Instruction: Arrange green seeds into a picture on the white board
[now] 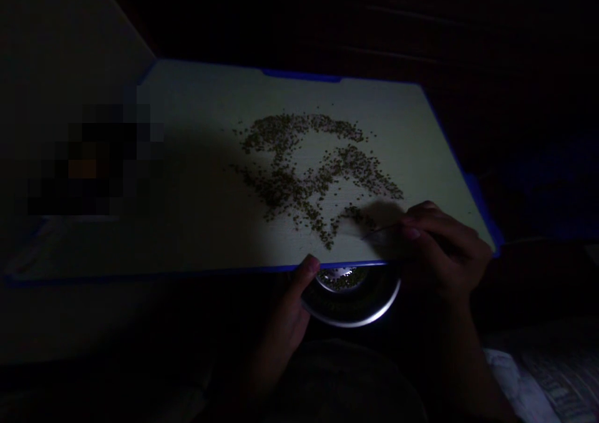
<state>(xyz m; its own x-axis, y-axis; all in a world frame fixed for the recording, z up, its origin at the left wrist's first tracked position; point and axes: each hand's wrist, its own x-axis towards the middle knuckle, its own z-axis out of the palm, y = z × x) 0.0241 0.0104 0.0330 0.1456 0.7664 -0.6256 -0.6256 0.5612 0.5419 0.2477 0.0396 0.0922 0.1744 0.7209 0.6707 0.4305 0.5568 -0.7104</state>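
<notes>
A pale board with a blue rim [201,223] lies before me in dim light, with small brownish-green grains [304,167] scattered over its middle. My left hand [290,317] grips a round steel bowl [355,301] just below the board's near edge, thumb at the edge; some grains lie in the bowl. My right hand [444,242] rests curled at the board's near right edge, fingertips touching the grains nearest the rim.
A dark blurred-out patch [88,161] sits at the left of the board. The surroundings are almost black. A patterned cloth or paper [547,373] shows at the lower right.
</notes>
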